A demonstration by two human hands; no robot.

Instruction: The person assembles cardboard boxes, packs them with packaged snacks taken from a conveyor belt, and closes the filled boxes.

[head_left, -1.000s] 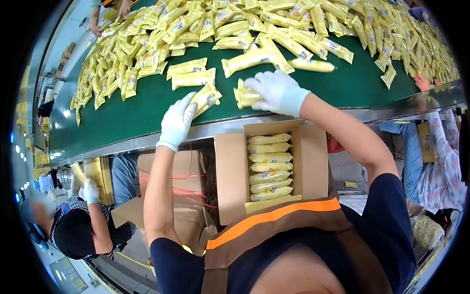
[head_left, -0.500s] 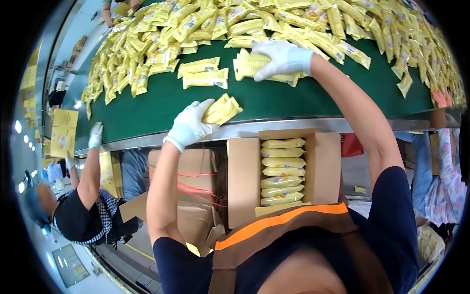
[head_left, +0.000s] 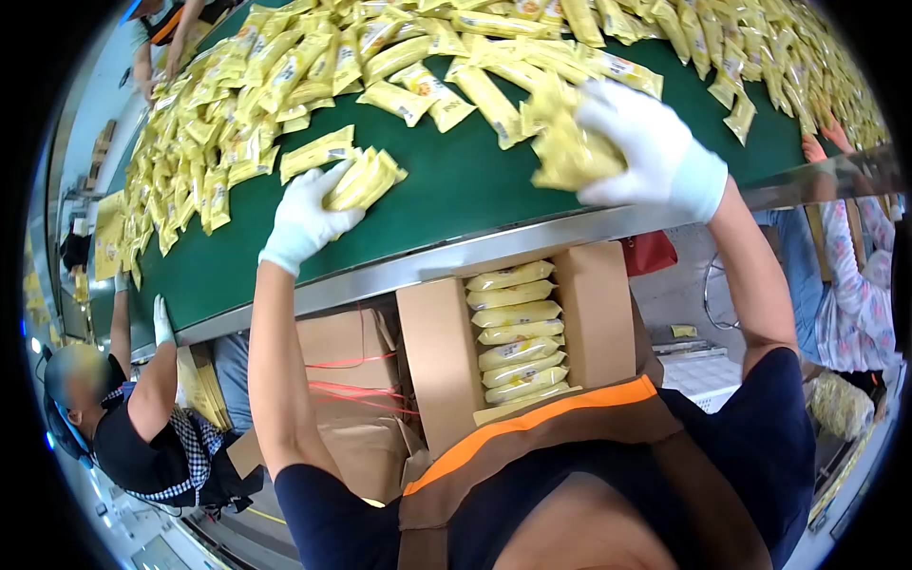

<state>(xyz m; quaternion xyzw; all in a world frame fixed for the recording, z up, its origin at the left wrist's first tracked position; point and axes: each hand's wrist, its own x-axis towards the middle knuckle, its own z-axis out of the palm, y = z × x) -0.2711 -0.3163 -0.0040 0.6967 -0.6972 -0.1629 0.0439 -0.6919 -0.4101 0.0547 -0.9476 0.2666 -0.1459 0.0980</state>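
In a white glove, my left hand is closed around a small bunch of yellow packets over the green belt. A single yellow packet lies just beyond those fingers. My right hand, also gloved, grips a cluster of yellow wrapped packets; motion blurs it, and I cannot tell how many it holds. Below the belt edge, an open cardboard box holds a row of yellow packets standing side by side.
A large heap of packets covers the far side of the belt. A metal rail runs along its near edge. Co-workers stand at the left and right. A brown carton with red straps sits left of the open box.
My left hand has moved left with its packets. My right hand has moved right and nearer, carrying a cluster off the belt. The whole view has shifted somewhat.
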